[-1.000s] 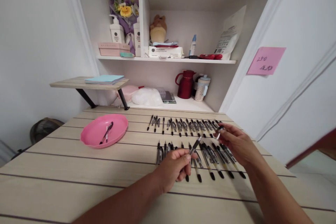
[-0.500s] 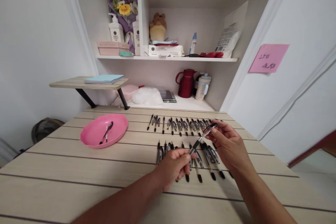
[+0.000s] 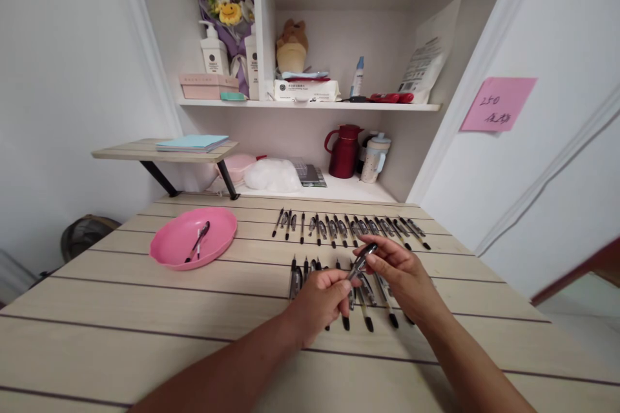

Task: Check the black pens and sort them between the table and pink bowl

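Observation:
My left hand [image 3: 320,306] is closed around the barrel of a pen [image 3: 354,273], which points up and to the right. Fingers and thumb of my right hand [image 3: 402,276] pinch its clear, black-topped cap [image 3: 367,254], which now sits over the pen's tip; whether it is fully seated I cannot tell. Beneath my hands lies a near row of uncapped pens [image 3: 367,315] with loose caps among them, partly hidden by my fingers. Farther back runs a second row of pens and caps [image 3: 332,232].
To the left, a pink dish [image 3: 162,246] holds a pen [image 3: 196,246] and a thin white-and-black piece. Behind it stands a small raised shelf [image 3: 121,150] with blue-covered paper on top. A red jug [image 3: 343,153] and a pale tumbler [image 3: 375,160] stand at the back of the desk.
My right hand has moved left and down toward my left hand, bringing the cap over the bare pen tip. The right end of the back row has come into view.

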Motion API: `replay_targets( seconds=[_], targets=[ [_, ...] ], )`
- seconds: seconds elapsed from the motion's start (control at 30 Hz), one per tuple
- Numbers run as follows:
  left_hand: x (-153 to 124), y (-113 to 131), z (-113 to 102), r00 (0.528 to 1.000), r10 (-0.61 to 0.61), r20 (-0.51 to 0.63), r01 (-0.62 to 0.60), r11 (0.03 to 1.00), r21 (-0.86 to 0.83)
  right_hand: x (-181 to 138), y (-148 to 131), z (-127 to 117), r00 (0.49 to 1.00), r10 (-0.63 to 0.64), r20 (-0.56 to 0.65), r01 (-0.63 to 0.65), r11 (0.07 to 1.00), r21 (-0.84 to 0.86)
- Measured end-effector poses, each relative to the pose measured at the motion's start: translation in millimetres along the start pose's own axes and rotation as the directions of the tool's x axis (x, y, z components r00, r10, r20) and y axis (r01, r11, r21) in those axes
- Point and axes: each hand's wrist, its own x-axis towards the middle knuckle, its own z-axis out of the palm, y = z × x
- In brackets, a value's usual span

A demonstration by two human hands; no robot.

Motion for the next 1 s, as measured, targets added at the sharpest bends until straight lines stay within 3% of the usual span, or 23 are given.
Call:
replay_targets(
  seconds=[0.3,0.53,0.63,0.7,0.77,0.83,0.9,1.0],
  targets=[
    [3,-6,-1,0.997,0.038,-0.069,-0.031,0.996,0.089,-4,1,5,1.000,0.009,-0.014,-0.009,1.000,0.027],
    [4,-4,-8,0.996,0.089,0.004,-0.088,0.976,0.198,-2,6,8,1.000,0.012,0.026,-0.012,1.000,-0.002],
    [2,11,-17,0.977,0.200,-0.074,-0.166,0.930,0.329,1,4,-6,0.996,-0.052,-0.071,0.049,0.998,-0.046],
    [0,28,-30,0.921,0.330,-0.206,-0.197,0.852,0.485,6,4,-22,0.975,-0.074,-0.211,0.054,0.993,-0.100],
    [-4,50,-50,0.819,0.463,-0.339,-0.104,0.700,0.707,10,6,-41,0.933,-0.082,-0.350,0.032,0.988,-0.149],
    [-11,72,-78,0.702,0.597,-0.389,0.138,0.421,0.896,14,8,-61,0.890,-0.088,-0.447,-0.002,0.980,-0.198],
    [-19,89,-110,0.615,0.668,-0.419,0.406,0.187,0.894,17,9,-80,0.850,-0.101,-0.517,-0.051,0.961,-0.272],
    [-30,100,-157,0.576,0.580,-0.576,0.650,0.102,0.753,18,10,-103,0.816,-0.109,-0.568,-0.175,0.889,-0.422]
  ],
)
